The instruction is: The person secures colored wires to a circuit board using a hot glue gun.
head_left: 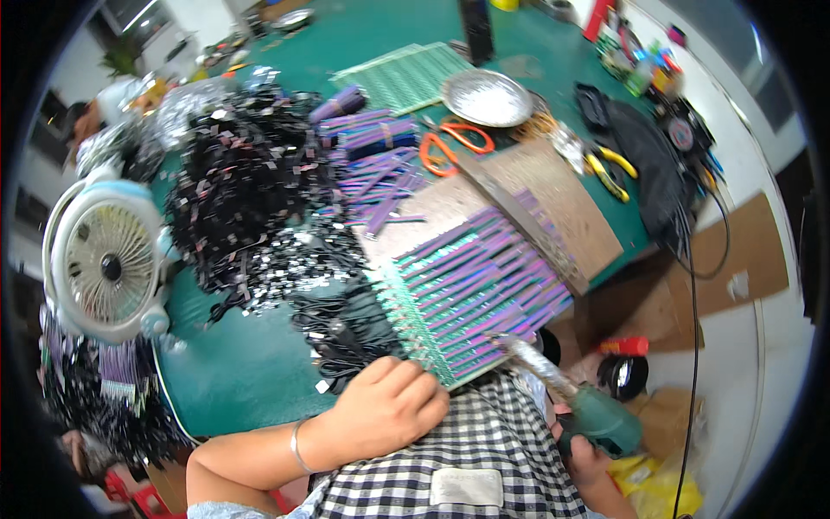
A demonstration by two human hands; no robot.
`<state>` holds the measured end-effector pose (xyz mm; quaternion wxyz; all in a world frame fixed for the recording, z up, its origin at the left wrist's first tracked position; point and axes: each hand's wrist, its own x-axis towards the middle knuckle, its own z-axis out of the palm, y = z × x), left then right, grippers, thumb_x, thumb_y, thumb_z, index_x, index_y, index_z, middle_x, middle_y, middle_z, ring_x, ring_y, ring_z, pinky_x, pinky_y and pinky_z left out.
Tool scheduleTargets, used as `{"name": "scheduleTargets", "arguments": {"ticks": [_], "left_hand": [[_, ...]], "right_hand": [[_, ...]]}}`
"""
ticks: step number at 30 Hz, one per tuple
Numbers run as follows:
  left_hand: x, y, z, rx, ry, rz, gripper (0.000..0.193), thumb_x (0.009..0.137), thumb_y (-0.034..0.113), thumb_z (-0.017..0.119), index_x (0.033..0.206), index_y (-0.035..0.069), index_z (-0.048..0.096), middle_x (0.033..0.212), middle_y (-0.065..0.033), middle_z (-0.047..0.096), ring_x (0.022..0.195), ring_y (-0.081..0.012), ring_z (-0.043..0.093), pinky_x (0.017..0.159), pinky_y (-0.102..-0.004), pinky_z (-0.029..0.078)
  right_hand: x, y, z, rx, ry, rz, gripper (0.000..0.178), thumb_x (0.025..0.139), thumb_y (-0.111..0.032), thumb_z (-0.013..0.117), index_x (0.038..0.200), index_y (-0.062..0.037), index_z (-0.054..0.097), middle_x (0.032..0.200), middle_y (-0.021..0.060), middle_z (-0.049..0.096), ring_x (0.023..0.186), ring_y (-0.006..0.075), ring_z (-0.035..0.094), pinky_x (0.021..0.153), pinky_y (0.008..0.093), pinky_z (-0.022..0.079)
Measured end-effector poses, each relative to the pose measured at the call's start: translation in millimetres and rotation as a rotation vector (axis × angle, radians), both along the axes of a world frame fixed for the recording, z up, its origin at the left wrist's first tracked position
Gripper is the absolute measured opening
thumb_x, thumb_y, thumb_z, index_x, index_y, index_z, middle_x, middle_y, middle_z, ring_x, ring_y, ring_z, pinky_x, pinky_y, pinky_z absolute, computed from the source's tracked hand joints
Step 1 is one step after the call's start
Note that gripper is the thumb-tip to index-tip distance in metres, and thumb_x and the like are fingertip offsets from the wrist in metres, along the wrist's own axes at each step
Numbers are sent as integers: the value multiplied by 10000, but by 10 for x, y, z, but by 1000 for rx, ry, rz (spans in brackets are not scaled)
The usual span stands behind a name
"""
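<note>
My left hand (389,411) is curled beside the near corner of a green circuit board panel (415,333); its fingertips and anything in them are hidden. My right hand (588,458) grips the handle of a green heat gun (605,422) with a long metal nozzle. The nozzle tip lies over the near right part of the panel, by the ends of the purple strips (475,285) laid in rows across it. A long flat metal bar (523,223) rests across the far ends of these strips. Under them is a wooden board (575,195).
Black cables (242,190) are heaped to the left, near a white fan (110,264). Beyond the wooden board lie bundled purple strips (372,138), orange-handled scissors (454,147), a metal dish (487,97) and yellow-handled pliers (612,171). A black cord (694,346) hangs at the right.
</note>
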<state>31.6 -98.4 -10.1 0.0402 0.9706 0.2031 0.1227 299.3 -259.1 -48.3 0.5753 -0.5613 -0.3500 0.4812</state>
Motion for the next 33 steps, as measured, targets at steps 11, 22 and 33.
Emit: {"name": "scheduleTargets", "arguments": {"ticks": [11,22,33], "left_hand": [[-67,-7,-66,-51,-45,35,202,796,288,653,936,146,623,1007,-6,600,1031,-181,557,870,-344,414],[-639,596,148,291,-282,500,166,682,114,685,838,158,647,851,-12,588,821,-230,561,734,-407,417],[-1361,1219,-163,406,-9,847,120,735,59,727,818,96,649,888,-59,576,861,-269,564,739,-401,446]], "right_hand": [[-9,304,13,88,-157,17,539,944,-390,511,1233,63,478,844,144,634,626,177,586,577,284,484],[12,311,-105,83,-129,-56,533,950,-373,504,1231,78,475,940,148,621,642,167,586,574,277,477],[-37,332,-51,87,12,-41,595,877,-251,632,1350,61,450,1167,197,640,699,206,631,654,317,528]]}}
